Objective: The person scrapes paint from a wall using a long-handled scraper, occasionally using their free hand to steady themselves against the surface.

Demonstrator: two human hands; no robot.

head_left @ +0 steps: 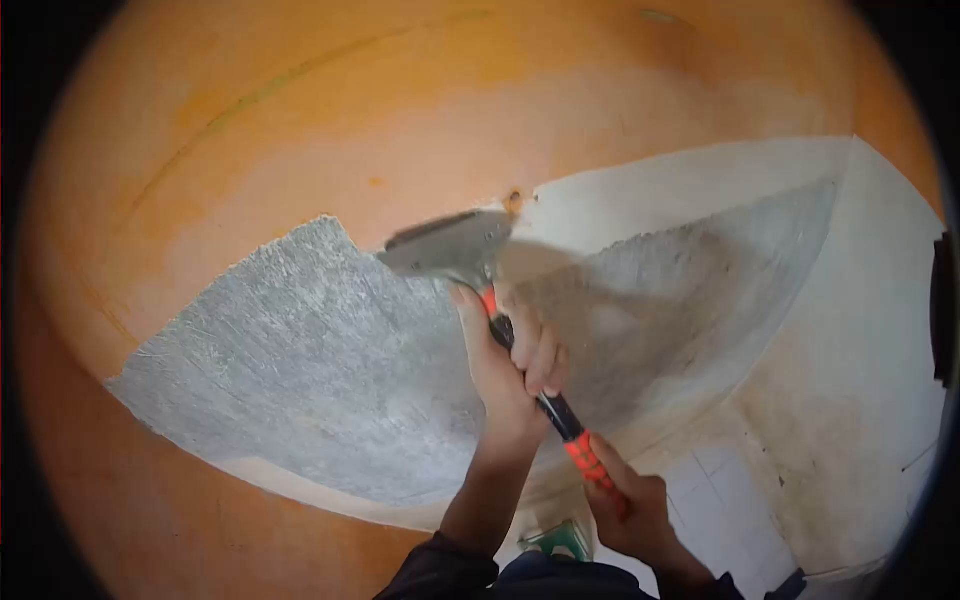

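Observation:
A long-handled scraper (558, 408) with a wide metal head (447, 243) slants up across the middle of the view. The head lies against the wall, at the border between orange paint (300, 130) and a rough grey bared patch (290, 330). My left hand (515, 350) is closed round the black and red shaft just below the head. Lower down, my right hand (630, 500) grips the orange-red end of the handle. The fingers of both hands wrap the shaft.
A white wall area (690, 185) borders the grey patch at upper right, with a small chipped spot (515, 200) beside the scraper head. Pale floor tiles (720, 500) and a green shoe or sandal (560, 540) show below. A dark object (942, 310) stands at the right edge.

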